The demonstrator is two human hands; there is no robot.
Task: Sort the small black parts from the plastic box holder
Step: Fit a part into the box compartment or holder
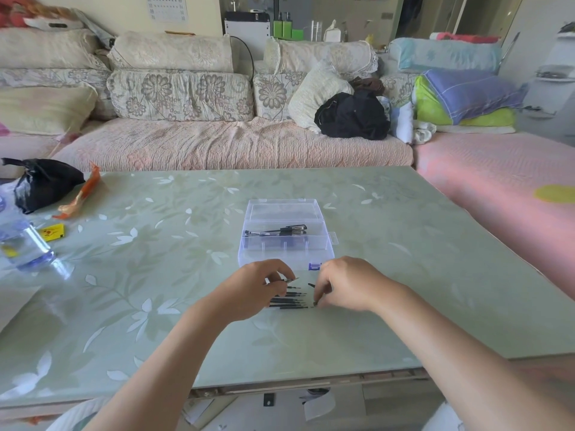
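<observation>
A clear plastic box (pixel 284 244) with its lid open stands at the middle of the green table (pixel 186 275). A few black parts (pixel 280 230) lie inside the box. Just in front of the box, several thin black parts (pixel 291 301) lie in a row on the table. My left hand (pixel 259 289) pinches one thin black part (pixel 291 279) at the top of the row. My right hand (pixel 345 283) has its fingers curled down at the row's right end, pinching a small black part (pixel 315 303). One more small black part (pixel 311 285) lies between my hands.
At the table's left lie a black bag (pixel 43 183), an orange wrapper (pixel 82 194), a yellow packet (pixel 53 232) and a clear bottle (pixel 26 247). A sofa with cushions runs behind the table. The table's front edge is near my forearms.
</observation>
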